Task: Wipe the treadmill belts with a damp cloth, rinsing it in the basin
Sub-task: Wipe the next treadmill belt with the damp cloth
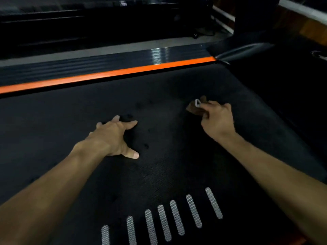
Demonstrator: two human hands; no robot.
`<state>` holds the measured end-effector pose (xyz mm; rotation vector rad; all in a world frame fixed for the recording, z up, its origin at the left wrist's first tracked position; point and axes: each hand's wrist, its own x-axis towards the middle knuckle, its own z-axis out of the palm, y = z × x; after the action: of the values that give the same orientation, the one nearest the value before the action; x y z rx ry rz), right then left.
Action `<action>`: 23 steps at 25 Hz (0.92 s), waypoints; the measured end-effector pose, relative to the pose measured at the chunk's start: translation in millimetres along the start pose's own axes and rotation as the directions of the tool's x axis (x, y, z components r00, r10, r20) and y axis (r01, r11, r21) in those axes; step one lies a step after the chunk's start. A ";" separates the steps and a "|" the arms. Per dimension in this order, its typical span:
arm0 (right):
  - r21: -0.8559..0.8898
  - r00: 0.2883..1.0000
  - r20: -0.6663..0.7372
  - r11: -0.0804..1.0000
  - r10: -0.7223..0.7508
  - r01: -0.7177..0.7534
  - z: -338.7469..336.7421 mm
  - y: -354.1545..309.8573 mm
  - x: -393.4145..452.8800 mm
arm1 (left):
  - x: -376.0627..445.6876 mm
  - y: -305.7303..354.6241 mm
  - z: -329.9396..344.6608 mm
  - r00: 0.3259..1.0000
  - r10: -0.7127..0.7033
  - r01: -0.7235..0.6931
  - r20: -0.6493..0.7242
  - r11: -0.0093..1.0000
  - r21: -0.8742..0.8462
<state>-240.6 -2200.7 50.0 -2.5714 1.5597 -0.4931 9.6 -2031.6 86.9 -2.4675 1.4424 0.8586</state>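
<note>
Cloth (194, 107), small and brown with a pale loop at one corner, sits bunched in our right hand (216, 119), whose fingers curl round it and press it to the treadmill belt (168, 170). Our left hand (115, 137) lies spread, fingers straight, braced flat on the belt well apart from the cloth. We judge the cloth soft, limp and light; damp, it should drag a little on the textured belt, so a bunched grip with the palm over it seems best, not the corner loop. Outward, an orange stripe (109, 74) runs along the side rail (88, 63), and pale dashes (164, 221) mark the near belt. Most of the cloth is hidden under our fingers. We see no basin. The far background is dark and blurred.
</note>
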 end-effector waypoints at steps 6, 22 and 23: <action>0.266 0.662 0.140 0.672 -0.737 0.691 -0.2 -77.5 -118.8 | 4.1 -5.8 -2.2 0.998 -0.012 0.012 0.057 1.000 -0.003; 0.044 0.780 0.034 0.781 -0.625 0.623 42.0 -71.0 27.5 | 2.0 -10.5 0.0 1.000 -0.004 0.004 0.022 1.000 0.001; -0.042 0.867 0.010 0.866 -0.499 0.499 43.6 -54.9 56.2 | 2.3 -10.6 -1.6 1.000 -0.008 0.008 0.019 1.000 0.002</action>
<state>-156.3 -2227.7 34.9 -3.0038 0.8868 -0.5003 20.1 -2028.4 85.4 -2.4553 1.4255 0.8766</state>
